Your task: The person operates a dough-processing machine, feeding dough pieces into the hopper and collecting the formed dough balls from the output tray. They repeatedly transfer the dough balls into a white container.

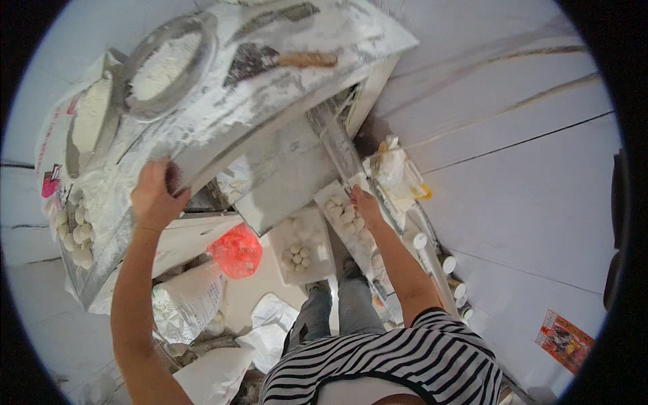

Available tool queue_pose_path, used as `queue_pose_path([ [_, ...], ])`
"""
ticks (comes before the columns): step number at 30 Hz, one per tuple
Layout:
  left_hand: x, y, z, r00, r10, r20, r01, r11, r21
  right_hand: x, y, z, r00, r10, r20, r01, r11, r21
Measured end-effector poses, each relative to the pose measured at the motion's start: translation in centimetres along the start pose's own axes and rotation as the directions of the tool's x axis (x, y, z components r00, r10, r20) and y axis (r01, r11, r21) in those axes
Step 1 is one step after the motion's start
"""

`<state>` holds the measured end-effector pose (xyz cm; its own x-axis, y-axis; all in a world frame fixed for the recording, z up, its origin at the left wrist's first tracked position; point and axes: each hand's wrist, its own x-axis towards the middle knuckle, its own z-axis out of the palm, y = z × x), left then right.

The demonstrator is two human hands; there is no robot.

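My left hand [158, 194] is at the near edge of the floury worktable [223, 101]. Its fingers are curled around something dark and blurred that I cannot make out. To the right and lower down, my right hand [366, 204] has its fingers closed at the rim of a long white tray [371, 262] holding round dough balls [343, 214]. Left of that tray, a white plastic bin [316, 233] has more dough balls [295, 258] at its bottom. A wide pale board or panel [287, 169] lies between my hands, beyond the bin.
On the table are a metal bowl [206, 64] of flour, a wooden-handled scraper [307, 60], an open flour sack [91, 121] and several dough balls [82, 234]. Below are a red plastic bag [236, 251] and white sacks [189, 304]. Bottles [457, 290] line the right wall.
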<state>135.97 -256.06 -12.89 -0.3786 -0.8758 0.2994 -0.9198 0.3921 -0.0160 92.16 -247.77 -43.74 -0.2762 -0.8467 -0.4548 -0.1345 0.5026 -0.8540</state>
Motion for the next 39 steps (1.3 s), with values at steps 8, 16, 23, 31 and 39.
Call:
queue_pose_path([
  [8,0.2,0.6,-1.0,0.991,-0.105,0.087,0.108,0.994,-0.027,2.5,-31.4,-4.7,0.538,-0.807,-0.242,0.809,0.575,-0.120],
  [16,0.2,0.1,-0.6,0.982,-0.142,0.122,0.144,0.990,-0.002,25.5,-49.9,2.2,0.879,-0.474,-0.048,0.476,0.879,0.018],
  [23,0.4,-0.2,-0.6,0.990,-0.105,0.096,0.105,0.994,0.007,30.2,-52.3,2.9,0.929,-0.283,0.240,0.184,0.913,0.364],
  [31,0.0,-0.2,-0.3,0.976,-0.142,0.166,0.142,0.990,0.012,25.6,-47.2,-1.9,0.801,-0.598,0.022,0.552,0.753,0.359],
  [39,-0.2,-0.2,-0.3,0.972,-0.152,0.178,0.150,0.988,0.025,27.7,-49.8,-2.0,0.877,-0.474,0.078,0.451,0.868,0.208],
])
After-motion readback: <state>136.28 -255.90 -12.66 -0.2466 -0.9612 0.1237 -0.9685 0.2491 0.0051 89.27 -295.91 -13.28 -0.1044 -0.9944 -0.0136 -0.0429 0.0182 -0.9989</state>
